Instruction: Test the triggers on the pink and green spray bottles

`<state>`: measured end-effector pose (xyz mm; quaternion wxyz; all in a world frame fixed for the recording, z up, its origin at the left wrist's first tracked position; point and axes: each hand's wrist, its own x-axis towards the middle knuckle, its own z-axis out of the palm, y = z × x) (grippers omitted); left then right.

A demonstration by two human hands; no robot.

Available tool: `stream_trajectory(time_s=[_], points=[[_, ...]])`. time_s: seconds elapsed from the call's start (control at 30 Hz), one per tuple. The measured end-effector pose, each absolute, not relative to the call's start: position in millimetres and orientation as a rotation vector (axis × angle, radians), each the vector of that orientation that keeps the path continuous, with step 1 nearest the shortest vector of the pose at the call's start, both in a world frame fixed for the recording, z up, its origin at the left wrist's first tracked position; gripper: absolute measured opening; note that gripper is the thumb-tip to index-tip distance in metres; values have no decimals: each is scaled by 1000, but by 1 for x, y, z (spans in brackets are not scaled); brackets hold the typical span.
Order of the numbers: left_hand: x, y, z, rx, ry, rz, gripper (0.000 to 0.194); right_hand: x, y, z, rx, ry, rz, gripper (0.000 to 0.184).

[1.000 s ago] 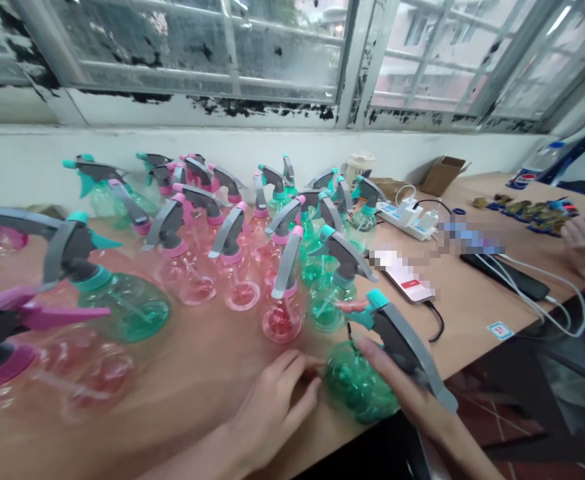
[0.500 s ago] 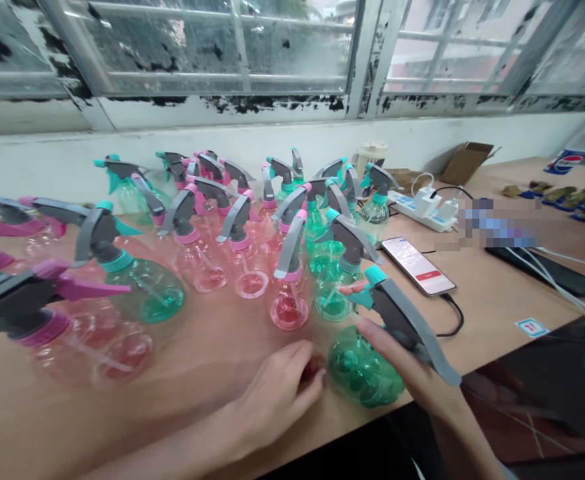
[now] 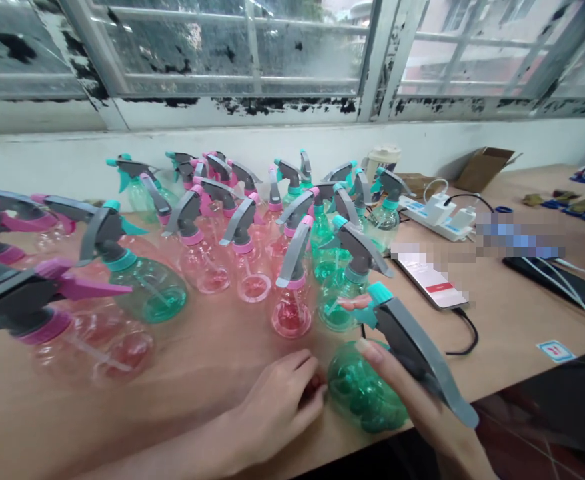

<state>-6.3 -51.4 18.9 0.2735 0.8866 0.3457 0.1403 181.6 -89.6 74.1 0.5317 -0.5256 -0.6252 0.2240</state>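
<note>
A green spray bottle (image 3: 362, 387) with a grey and teal trigger head stands tilted at the table's front edge. My right hand (image 3: 407, 380) is wrapped round its neck, with fingertips by the teal trigger and the thumb on the near side. My left hand (image 3: 285, 393) rests on the table just left of that bottle, its fingers curled in; whatever may lie inside them is hidden. Just beyond my hands stand a pink spray bottle (image 3: 291, 313) and another green spray bottle (image 3: 342, 293).
Several pink and green spray bottles crowd the table's left and back, including a near pink one (image 3: 107, 340). A phone (image 3: 429, 280), a power strip (image 3: 439, 217) with cables, a cardboard box (image 3: 482, 170) and a white cup (image 3: 383, 160) are to the right. Windows line the wall.
The view has swung rightward, then settled slightly lower. Both hands keep about the same place beside and on the green spray bottle. The other person's hand at the right has left the view.
</note>
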Motion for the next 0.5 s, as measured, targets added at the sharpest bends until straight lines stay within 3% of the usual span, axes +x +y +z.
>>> stream_trajectory(time_s=[0.5], points=[[-6, -51, 16, 2399, 930, 353, 6, 179, -88, 73, -1302, -1488, 533, 28]])
